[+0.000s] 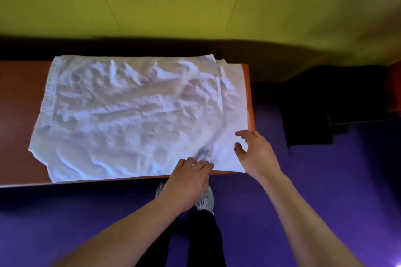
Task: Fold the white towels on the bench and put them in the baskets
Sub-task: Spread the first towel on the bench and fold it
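Towel [134, 115] lies spread flat on the bench [19, 115] mid-frame, I've got left hand [191, 180] pinching its near edge, right hand [256, 154] loose, holding nothing, over the lower-right corner, probably to grab and fold.

Left of towel [134, 115]: I see bare bench [19, 119], open for a hand.
Behind towel: wall [173, 2] close, little room.
Right of towel: bench ends; dark box [308, 115] on floor [282, 191].
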